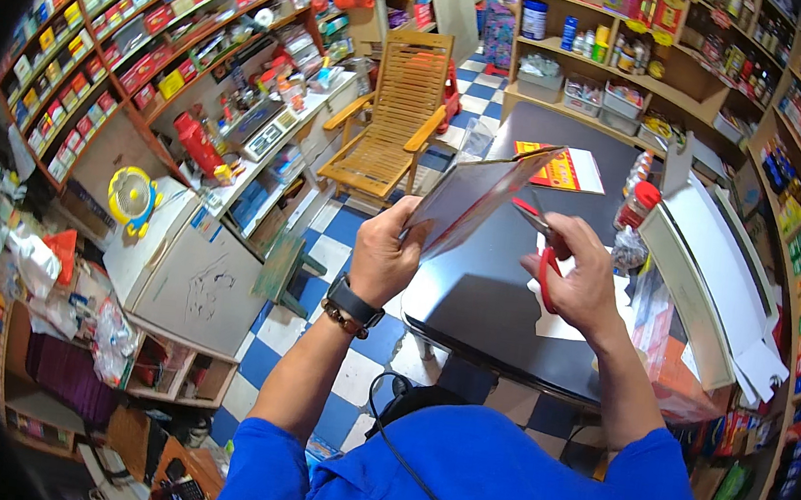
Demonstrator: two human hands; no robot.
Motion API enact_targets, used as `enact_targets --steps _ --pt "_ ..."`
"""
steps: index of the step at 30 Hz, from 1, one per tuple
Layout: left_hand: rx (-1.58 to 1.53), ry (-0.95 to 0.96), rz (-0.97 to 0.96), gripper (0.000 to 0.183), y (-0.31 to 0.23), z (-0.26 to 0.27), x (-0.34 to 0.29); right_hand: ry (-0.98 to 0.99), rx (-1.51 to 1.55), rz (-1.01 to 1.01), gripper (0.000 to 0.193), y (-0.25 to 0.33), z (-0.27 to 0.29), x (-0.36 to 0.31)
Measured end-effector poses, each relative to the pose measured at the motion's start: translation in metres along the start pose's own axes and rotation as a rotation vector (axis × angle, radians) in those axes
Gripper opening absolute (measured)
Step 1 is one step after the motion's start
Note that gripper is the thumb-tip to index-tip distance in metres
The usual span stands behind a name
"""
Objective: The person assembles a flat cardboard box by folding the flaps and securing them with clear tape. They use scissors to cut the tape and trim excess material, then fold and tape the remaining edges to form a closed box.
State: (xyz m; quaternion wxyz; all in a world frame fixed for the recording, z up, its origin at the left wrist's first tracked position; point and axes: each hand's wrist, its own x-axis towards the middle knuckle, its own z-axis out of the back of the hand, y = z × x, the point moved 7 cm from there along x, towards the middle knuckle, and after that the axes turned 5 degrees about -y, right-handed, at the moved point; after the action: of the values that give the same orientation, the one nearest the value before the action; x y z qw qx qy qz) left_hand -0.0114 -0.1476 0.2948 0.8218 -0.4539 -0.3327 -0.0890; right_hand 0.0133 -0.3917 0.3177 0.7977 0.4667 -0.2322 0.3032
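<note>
A: What do the hands hold now?

B: The left hand (382,258) holds one red-edged card sheet (474,197), its fingers pinching the sheet's lower left side. The sheet is in the air, above the near left corner of the dark table (493,299). The right hand (581,274) has its fingers closed through the red handles of one pair of scissors (537,235); the blades meet the sheet's right edge.

A: How to cut well here?

B: I think the sheet should stay tight and flat, with the blades square to it, and the left thumb away from the cut line.

A: And what is on the table?

B: One red and yellow paper (565,170) at the far edge, one red-capped jar (638,205) at the right edge, and white paper pieces (564,321) under the right hand.
</note>
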Motion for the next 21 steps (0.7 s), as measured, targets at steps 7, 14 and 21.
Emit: enact_targets --steps 7,14,21 --pt "0.068 0.028 -0.119 0.023 -0.025 -0.010 0.005 0.032 0.019 0.033 0.051 0.008 -0.006 0.016" --pt "0.030 0.074 -0.064 0.021 -0.025 -0.022 0.007 0.091 0.130 0.021 0.051 0.005 -0.006 0.014" --pt "0.000 0.110 -0.109 0.020 -0.032 -0.033 0.012 0.118 0.086 0.155 0.049 -0.001 0.015 0.024"
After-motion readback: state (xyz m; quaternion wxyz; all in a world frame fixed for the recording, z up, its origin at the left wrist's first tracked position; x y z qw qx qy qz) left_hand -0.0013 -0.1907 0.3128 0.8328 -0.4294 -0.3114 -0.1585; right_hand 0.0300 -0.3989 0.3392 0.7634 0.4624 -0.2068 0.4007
